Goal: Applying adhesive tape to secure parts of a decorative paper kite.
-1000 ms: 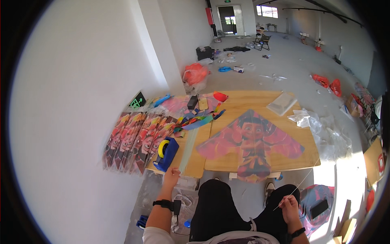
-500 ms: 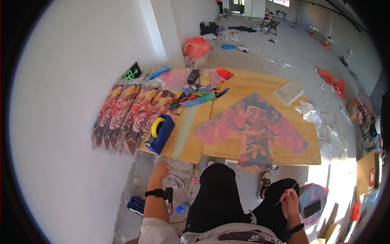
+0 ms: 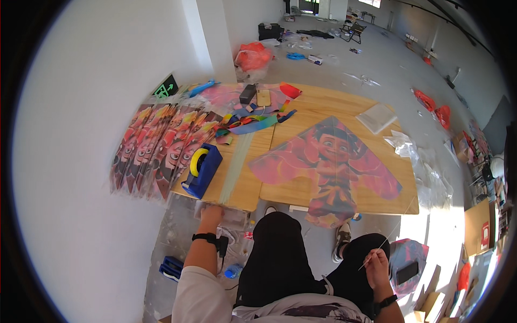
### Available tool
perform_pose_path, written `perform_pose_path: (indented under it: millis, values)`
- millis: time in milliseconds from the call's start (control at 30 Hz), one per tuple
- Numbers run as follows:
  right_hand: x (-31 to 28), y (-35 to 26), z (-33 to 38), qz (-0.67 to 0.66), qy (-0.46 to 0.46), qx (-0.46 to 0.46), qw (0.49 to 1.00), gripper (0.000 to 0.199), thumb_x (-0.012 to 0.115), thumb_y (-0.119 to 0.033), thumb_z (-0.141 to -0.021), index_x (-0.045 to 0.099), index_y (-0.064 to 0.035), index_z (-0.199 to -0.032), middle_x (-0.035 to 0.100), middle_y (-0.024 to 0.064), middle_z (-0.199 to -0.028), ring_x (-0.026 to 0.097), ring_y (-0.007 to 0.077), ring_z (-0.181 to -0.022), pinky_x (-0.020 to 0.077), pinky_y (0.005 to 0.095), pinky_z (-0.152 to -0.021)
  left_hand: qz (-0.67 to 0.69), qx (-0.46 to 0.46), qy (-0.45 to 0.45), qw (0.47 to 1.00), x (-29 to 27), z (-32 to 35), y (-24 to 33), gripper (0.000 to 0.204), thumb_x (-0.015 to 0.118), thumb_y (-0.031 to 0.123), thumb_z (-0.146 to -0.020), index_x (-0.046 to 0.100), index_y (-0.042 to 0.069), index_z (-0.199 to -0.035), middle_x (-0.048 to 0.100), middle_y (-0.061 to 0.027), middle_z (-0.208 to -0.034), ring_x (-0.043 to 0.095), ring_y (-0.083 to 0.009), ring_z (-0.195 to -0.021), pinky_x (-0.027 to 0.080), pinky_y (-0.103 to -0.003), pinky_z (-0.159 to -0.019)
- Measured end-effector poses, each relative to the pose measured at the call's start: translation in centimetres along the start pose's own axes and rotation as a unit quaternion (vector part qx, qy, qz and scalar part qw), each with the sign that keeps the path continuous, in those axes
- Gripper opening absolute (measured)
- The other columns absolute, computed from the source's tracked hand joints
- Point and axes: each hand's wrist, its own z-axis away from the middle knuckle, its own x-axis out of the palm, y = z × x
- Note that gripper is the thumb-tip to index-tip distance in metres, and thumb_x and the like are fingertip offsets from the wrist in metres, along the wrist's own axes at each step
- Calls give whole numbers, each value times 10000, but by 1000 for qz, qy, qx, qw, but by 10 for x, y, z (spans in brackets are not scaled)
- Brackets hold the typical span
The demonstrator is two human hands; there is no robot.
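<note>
In my right hand [image 3: 377,267], above my right knee, the closed fingers pinch a thin pale rod [image 3: 385,241] that slants up toward the table's front right corner. My left hand [image 3: 211,215] reaches to a clear plastic box or bag [image 3: 235,217] just below the table's front left edge; its fingers are mostly hidden. Flat on the table lies a red and pink kite [image 3: 334,161] with a printed cartoon figure, its lower end hanging over the front edge. A blue tape dispenser [image 3: 209,173] with a yellow roll stands at the table's left, beside a bundle of thin pale rods [image 3: 237,167].
Several folded printed kites [image 3: 153,148] in plastic lie at the table's left end. Rainbow ribbons [image 3: 258,123], a phone [image 3: 263,97] and a clear plastic sleeve [image 3: 376,118] lie on the wooden table [image 3: 323,102]. A bottle [image 3: 233,271] and a second blue dispenser [image 3: 172,267] are on the floor.
My left hand has moved forward and slightly left, toward the clear plastic at the table edge. My right hand still holds the rod. The whole view has shifted a little.
</note>
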Motion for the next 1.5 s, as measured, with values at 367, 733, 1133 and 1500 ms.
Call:
perform_pose_path:
  millis: [367, 733, 1133, 1500]
  values:
    - [-2, -1, -6, -2, 5, 9, 1000, 50, 574, -102, -1025, 590, -72, -1061, 600, 33, -849, 576, 132, -779, 477, 270, -731, 64, 100, -23, 993, 20, -19, -12, 88, 662, 162, -818, 739, 155, -861, 729, -141, -990, 696, -330, -996, 545, -437, -837]
    - [0, 16, -11, 36, -32, 65, 997, 132, 568, -118, -1038, 611, -49, -1141, 640, 32, -951, 618, 117, -895, 498, 265, -835, 289, 160, -30, 943, -109, -104, 3, 158, 667, 229, -903, 727, 139, -1018, 688, -104, -787, 666, -208, -694, 535, -365, -649]
    - [-5, 23, -18, 33, -95, 32, 994, 240, 579, -197, -1044, 592, -39, -1224, 631, 20, -1039, 607, 107, -995, 503, 275, -943, 392, -15, -23, 920, 32, -45, -72, 139, 675, 196, -889, 745, 92, -947, 681, -104, -817, 655, -289, -792, 512, -435, -708]
    - [-7, 21, -13, 82, -83, -18, 993, 272, 581, -250, -1046, 597, -31, -1206, 635, 11, -1016, 603, 91, -985, 504, 277, -922, 179, 197, 250, 931, -4, 35, -28, 148, 588, 88, -867, 698, 0, -913, 691, -222, -921, 670, -343, -850, 544, -388, -776]
